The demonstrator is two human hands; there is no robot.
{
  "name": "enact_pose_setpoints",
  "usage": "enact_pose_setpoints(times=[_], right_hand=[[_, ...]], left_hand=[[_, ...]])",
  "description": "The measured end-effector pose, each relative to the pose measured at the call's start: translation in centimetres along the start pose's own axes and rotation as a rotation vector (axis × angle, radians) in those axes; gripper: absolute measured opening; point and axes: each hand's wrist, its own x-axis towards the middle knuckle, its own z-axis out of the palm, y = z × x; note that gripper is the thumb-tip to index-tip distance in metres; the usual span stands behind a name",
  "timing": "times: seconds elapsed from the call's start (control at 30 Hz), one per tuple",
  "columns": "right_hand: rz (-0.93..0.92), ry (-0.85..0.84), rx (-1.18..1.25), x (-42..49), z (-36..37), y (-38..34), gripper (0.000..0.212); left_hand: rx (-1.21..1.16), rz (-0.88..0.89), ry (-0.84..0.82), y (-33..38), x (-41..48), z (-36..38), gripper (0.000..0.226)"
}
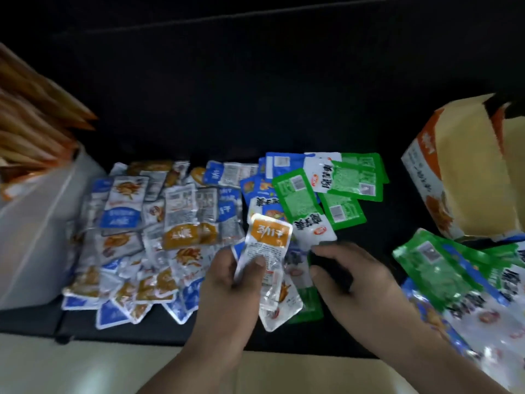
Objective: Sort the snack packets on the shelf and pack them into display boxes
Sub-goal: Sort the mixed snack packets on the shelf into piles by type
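Pinching the orange-topped packet [268,243], left fingers [257,265] curl round it; right fingers [329,250] loose, empty.

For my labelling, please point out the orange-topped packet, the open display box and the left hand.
orange-topped packet [270,234]: head view, its orange band.
open display box [460,172]: head view, its tan panel.
left hand [227,280]: head view, its back.

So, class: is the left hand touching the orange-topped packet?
Touching. The head view shows the left hand pinching the orange-topped packet, thumb on its front.
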Motion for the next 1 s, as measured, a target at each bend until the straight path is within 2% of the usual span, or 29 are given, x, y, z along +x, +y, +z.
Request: enact_pose_setpoints(times=[0.13,0.23,0.3,0.33,0.43,0.47,0.5,0.57,0.6,0.67,0.73,0.8,0.9,1.0], right_hand=[[-0.197,-0.064,-0.328,4.1,3.5,-2.8,0.047],[-0.106,-0.188,-0.568,7.4,4.7,-4.3,0.064],[-0.009,-0.208,-0.667,8.9,4.7,-4.2,0.075],[0.033,-0.199,-0.671,9.3,4.6,-3.9,0.078],[0.074,-0.164,-0.592,9.3,4.4,-2.5,0.079],[0.063,-0.131,-0.549,9.0,4.2,-2.0,0.076],[0.045,-0.082,-0.502,8.8,4.1,-1.6,0.073],[0.010,-0.005,-0.444,8.5,3.9,-0.6,0.069],[-0.004,0.015,-0.441,8.4,3.8,-0.2,0.069],[-0.038,0.042,-0.449,8.3,3.6,0.6,0.072],[-0.064,0.072,-0.409,8.1,3.4,1.4,0.066],[-0.148,0.137,-0.346,7.9,2.9,1.9,0.046],[-0.200,0.186,-0.283,7.1,0.7,2.4,0.021],[-0.135,0.203,-0.200,5.7,-1.3,2.7,0.017]], left_hand=[[0.094,0.161,0.140,2.4,3.0,-4.5,0.009],[0.150,0.279,0.301,3.8,6.1,-8.8,0.007],[0.294,0.331,0.410,3.7,8.8,-11.7,0.007],[0.368,0.343,0.448,3.4,9.9,-12.9,0.015],[0.722,0.264,0.551,2.2,10.8,-14.4,0.066],[0.779,0.300,0.568,2.0,10.1,-13.9,0.075],[0.788,0.393,0.537,1.7,9.2,-13.0,0.073],[0.694,0.576,0.341,1.1,7.0,-10.1,0.049],[0.635,0.599,0.208,0.3,6.0,-8.2,0.038],[0.616,0.596,0.021,-0.9,4.2,-4.4,0.032],[0.666,0.609,-0.083,-2.2,3.4,-0.9,0.040],[0.702,0.572,-0.131,-2.8,3.2,1.2,0.053],[0.797,0.514,-0.093,-3.1,4.2,2.8,0.069],[0.843,0.489,-0.021,-3.0,4.3,3.3,0.090]])
